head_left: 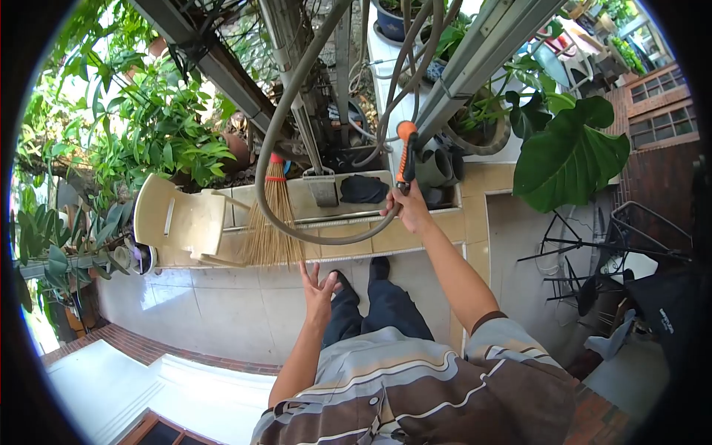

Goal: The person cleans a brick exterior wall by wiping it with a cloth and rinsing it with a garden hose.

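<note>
My right hand [407,210] is wrapped round the lower end of an orange and black spray nozzle [406,152], which points up and away from me. From its lower end a grey hose [326,239] loops left and up past the metal posts. My left hand [318,291] is held over the tiled floor with its fingers apart and holds nothing. Just beyond its fingertips are the bristles of a straw broom [276,222], which stands against the tiled ledge. A cream plastic chair [194,222] is to the left of the broom.
Leafy plants [163,126] fill the upper left. A large-leaved plant [567,152] hangs over the ledge at right. A dark cloth [365,189] lies in the trough [245,211]. Folded black metal frames [571,245] stand at right. Metal posts [475,63] rise ahead.
</note>
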Demonstrator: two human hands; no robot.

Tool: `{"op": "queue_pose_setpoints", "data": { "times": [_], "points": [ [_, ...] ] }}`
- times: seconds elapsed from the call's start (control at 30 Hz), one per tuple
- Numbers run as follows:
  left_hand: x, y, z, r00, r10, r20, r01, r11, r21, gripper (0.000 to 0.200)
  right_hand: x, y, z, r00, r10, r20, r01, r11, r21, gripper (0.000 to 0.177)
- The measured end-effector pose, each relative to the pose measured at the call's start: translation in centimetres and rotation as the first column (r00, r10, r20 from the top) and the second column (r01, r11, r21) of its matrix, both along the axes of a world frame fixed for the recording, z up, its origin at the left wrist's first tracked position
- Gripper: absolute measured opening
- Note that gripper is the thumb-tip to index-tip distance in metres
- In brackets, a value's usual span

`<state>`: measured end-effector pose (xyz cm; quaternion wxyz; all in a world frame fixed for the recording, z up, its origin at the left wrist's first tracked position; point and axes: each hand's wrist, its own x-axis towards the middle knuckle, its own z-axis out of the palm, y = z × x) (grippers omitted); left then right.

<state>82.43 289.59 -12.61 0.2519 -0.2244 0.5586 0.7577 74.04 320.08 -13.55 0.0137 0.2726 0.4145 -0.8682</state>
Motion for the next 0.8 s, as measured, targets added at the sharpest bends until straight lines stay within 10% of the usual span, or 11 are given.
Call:
{"op": "queue_pose_setpoints", "data": {
  "times": [0.2, 0.47, 0.63, 0.8],
  "points": [
    [-0.2, -0.6, -0.4, 0.990, -0.031, 0.135, 0.026, 0.999, 0.034, 0.087, 8.3, -5.5, -1.7, 0.975, -0.161, 0.154, 0.192, 0.957, -0.219, 0.032],
    [-0.9, 0.5, 1.6, 0.994, -0.076, 0.083, 0.038, 0.921, 0.387, 0.014, 11.4, -7.6, -3.1, 0.978, -0.182, 0.103, 0.204, 0.939, -0.277, 0.022],
    [-0.3, 0.7, 1.8, 0.998, -0.059, -0.003, 0.057, 0.951, 0.304, 0.012, 13.5, -6.0, -3.5, 0.940, -0.341, 0.007, 0.259, 0.701, -0.665, 0.076],
    [1.9, 0.4, 1.5, 0.995, -0.102, -0.013, 0.102, 0.981, 0.167, 0.019, 12.2, -2.4, -8.1, 0.895, -0.048, 0.444, 0.332, 0.736, -0.589, 0.041]
  ]
}}
